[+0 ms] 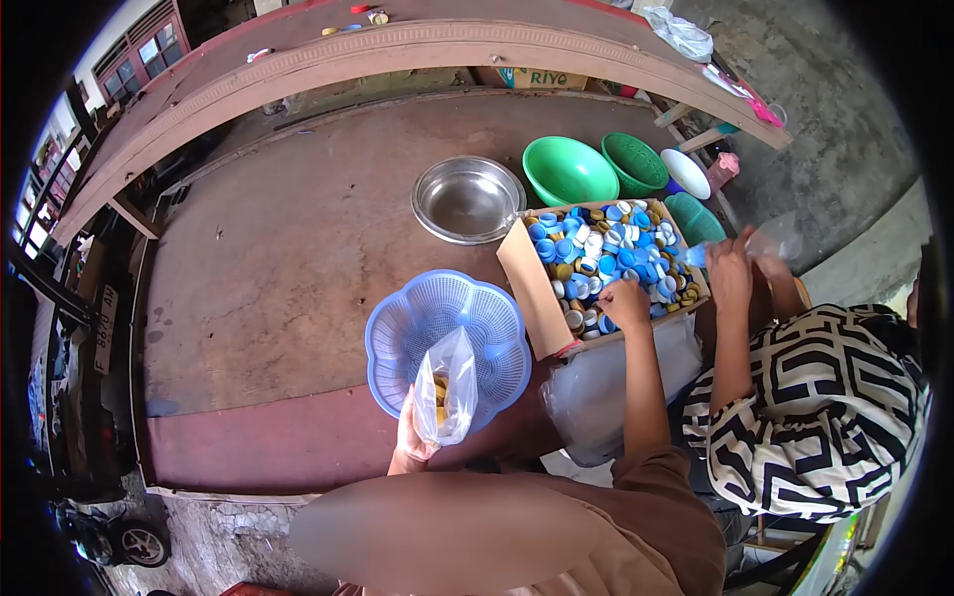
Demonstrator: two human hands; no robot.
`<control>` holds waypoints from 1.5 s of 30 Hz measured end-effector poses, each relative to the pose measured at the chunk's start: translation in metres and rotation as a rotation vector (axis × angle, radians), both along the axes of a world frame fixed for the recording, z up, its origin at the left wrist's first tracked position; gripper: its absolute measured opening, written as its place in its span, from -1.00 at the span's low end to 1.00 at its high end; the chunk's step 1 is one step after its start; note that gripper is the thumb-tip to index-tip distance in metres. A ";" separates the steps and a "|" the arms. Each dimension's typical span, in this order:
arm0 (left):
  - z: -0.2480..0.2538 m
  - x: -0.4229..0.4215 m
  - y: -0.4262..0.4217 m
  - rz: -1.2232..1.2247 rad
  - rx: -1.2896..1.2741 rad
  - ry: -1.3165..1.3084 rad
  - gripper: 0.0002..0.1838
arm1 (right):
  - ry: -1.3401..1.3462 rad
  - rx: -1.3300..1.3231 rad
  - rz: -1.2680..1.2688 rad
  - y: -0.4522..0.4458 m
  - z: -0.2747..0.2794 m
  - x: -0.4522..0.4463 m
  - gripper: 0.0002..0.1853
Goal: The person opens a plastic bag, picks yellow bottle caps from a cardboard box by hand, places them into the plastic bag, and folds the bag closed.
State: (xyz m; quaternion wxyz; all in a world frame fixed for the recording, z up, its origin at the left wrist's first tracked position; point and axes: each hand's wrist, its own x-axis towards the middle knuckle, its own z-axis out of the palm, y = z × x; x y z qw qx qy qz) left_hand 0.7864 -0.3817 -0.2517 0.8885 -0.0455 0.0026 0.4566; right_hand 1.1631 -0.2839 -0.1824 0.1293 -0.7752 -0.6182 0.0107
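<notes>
passage: tabletop [268, 288] left of basket [502, 348] | obstacle: carton flap [529, 288] beside basket

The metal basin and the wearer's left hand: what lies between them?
The blue perforated basket, seen in the head view; the left hand holds a clear plastic bag.

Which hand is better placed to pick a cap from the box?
Probably the right hand: it is over the caps in the box, while the left hand holds a plastic bag.
</notes>
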 end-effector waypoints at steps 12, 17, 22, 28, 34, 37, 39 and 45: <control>-0.012 -0.001 0.001 -0.066 0.044 -0.106 -0.46 | 0.338 0.342 0.071 -0.006 -0.004 -0.002 -0.92; -0.006 0.000 0.001 -0.037 0.022 -0.085 -0.46 | 0.026 0.428 -0.025 -0.005 0.003 -0.004 -0.92; -0.013 -0.002 0.001 -0.070 0.065 -0.041 -0.45 | 0.133 0.483 -0.137 -0.012 0.039 -0.034 -0.90; -0.002 0.004 0.001 0.001 -0.006 0.193 -0.43 | 1.016 0.571 0.139 -0.029 0.082 -0.099 -0.88; -0.006 0.006 0.003 -0.048 0.025 0.206 -0.43 | 0.940 0.448 0.788 -0.062 0.127 -0.182 -0.84; -0.003 0.006 0.001 -0.041 0.006 0.238 -0.43 | 0.680 0.460 0.784 -0.065 0.126 -0.192 -0.83; -0.002 0.006 0.001 -0.042 0.001 0.243 -0.43 | 0.628 0.387 0.794 -0.066 0.119 -0.194 -0.71; -0.011 0.004 0.002 -0.104 0.066 0.033 -0.43 | 0.691 0.485 0.483 -0.046 0.101 -0.140 -0.77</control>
